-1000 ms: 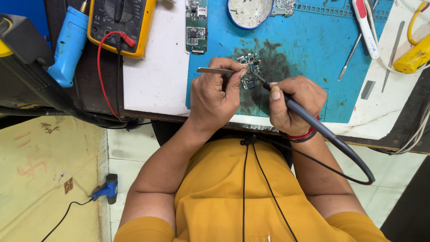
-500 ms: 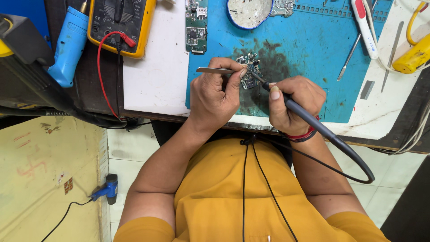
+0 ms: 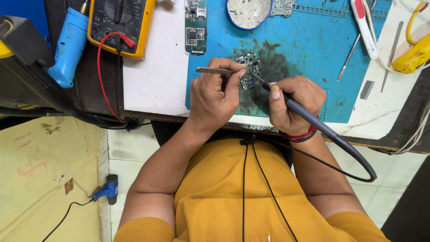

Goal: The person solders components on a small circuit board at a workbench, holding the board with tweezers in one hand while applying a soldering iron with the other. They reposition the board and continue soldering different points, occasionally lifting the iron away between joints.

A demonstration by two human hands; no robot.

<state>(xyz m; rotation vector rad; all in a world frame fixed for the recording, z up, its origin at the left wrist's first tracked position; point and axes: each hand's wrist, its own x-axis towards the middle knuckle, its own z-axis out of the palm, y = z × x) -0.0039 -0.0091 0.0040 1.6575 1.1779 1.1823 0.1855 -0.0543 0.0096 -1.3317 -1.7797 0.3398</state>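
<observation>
Blue silicone matting point(image 3: 313, 54) covers the bench, darkened with a sooty stain where a small circuit board point(image 3: 249, 71) lies near its front edge. The left hand point(image 3: 215, 96) is curled closed around a pair of metal tweezers point(image 3: 214, 71), whose tips come in to the board from the left. The right hand point(image 3: 293, 103) is wrapped in a pen grip around a black soldering iron point(image 3: 309, 118), its tip angled down onto the board's right side, its cord looping off past the wrist. Whether the tip actually touches a pad or hovers just over it is hard to tell at this distance.

Judging by the pose, the work is at the soldering stage itself: tweezers steadying or holding a tiny part while the iron heats the joint. The next move seems to call for a very still left hand and a brief, light contact from the iron, then a clean lift away so nothing nearby is bridged or dragged.

Further back sit a second green circuit board point(image 3: 196, 27), a round blue-rimmed dish point(image 3: 249, 12) and a yellow multimeter point(image 3: 121, 24) with a red lead.
</observation>
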